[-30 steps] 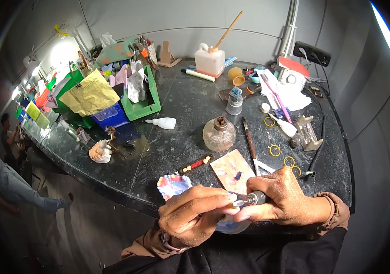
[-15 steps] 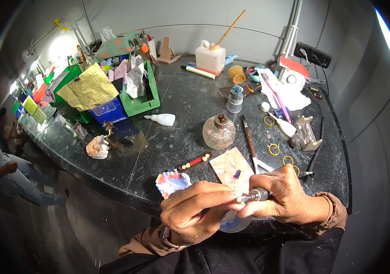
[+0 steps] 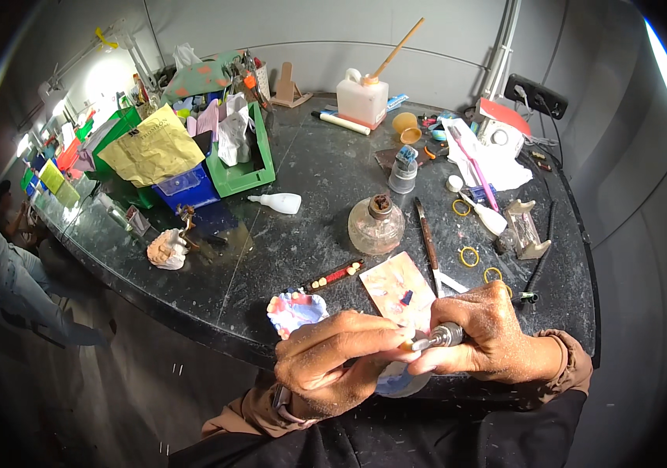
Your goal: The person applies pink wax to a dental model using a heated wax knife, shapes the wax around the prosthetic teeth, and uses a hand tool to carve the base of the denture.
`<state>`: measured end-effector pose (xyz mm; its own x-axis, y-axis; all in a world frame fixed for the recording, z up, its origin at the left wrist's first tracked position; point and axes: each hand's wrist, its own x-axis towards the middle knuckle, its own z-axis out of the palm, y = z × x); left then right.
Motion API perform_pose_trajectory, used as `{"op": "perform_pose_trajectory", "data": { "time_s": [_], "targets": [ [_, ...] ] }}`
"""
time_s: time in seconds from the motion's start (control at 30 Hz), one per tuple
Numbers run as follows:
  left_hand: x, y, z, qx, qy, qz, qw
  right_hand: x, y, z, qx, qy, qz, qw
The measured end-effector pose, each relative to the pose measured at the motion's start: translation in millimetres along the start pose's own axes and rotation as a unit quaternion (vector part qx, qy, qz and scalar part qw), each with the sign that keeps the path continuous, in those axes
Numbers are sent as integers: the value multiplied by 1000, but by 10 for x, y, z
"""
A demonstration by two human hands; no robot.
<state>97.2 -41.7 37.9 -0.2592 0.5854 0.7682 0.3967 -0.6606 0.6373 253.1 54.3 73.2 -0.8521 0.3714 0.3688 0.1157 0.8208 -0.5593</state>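
My right hand (image 3: 489,331) is wrapped round a metal rotary handpiece (image 3: 449,335), its bit pointing left. Pinched in the fingertips of my left hand (image 3: 333,355) is a small tooth-coloured piece (image 3: 407,345), close to the bit; I cannot tell whether they touch. Pale dust covers both hands. Below them a bluish-white object (image 3: 403,384) is mostly hidden. Left of the fingers sits a blue and pink dental model (image 3: 294,313). Beyond it lies a red strip with artificial teeth (image 3: 336,274). A pale orange sheet (image 3: 392,281) lies just past my fingertips.
A glass spirit lamp (image 3: 376,228) stands mid-table, with a wax knife (image 3: 426,234) to its right. Yellow rings (image 3: 469,257) and a clear stand (image 3: 528,229) are farther right. A white dropper bottle (image 3: 279,203), another dental model (image 3: 167,249) and a green bin (image 3: 243,181) are left.
Both hands stay almost in place. The small piece shows more clearly between the left fingertips, beside the bit. At far left another person has shifted position.
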Motion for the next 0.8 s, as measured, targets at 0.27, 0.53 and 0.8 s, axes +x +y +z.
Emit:
{"op": "perform_pose_trajectory", "data": {
  "time_s": [0.27, 0.53, 0.8],
  "targets": [
    [-11, -70, -83, -18, -41, 20, 999, 37, -33, -38, -29, -8, -7, 1000],
    [-8, -58, -62, -7, -36, 23, 999, 27, -36, -33, -37, -16, -2, 999],
    [-26, -12, -53, -11, -23, 3, 1000, 15, -40, -16, -16, -8, -7, 1000]
  ]
}}
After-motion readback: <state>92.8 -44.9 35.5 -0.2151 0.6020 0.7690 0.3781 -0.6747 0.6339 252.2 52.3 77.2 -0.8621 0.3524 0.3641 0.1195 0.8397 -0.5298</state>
